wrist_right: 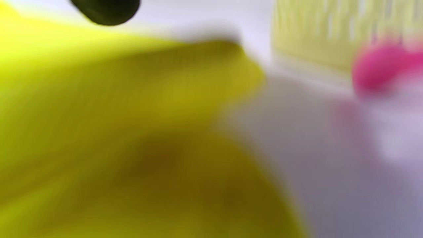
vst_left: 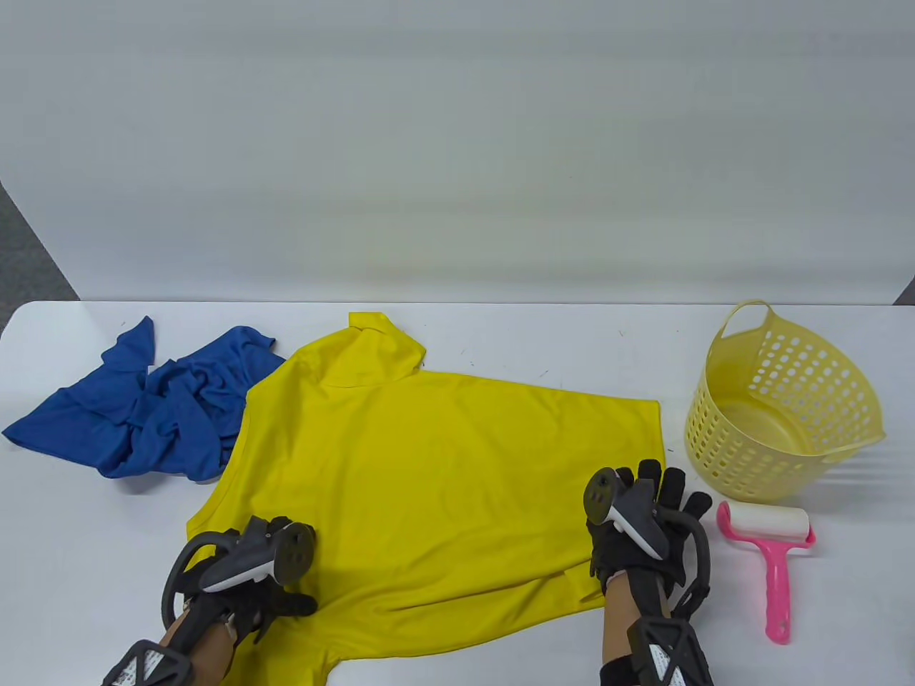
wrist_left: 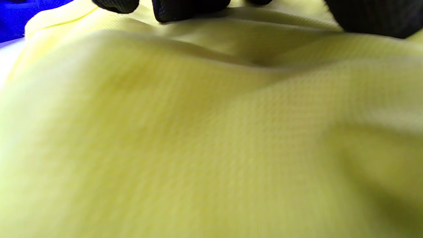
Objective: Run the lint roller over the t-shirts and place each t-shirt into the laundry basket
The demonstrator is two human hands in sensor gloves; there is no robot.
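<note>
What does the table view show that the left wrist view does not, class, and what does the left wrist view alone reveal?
Only the table view shows the yellow laundry basket, the pink lint roller lying on the table beside it, the right hand with straight fingers at the shirt's edge, and both trackers. Only the left wrist view shows the shirt's fine weave up close, with the left hand's fingertips on the fabric. Both show the yellow t-shirt and part of the blue t-shirt.
</note>
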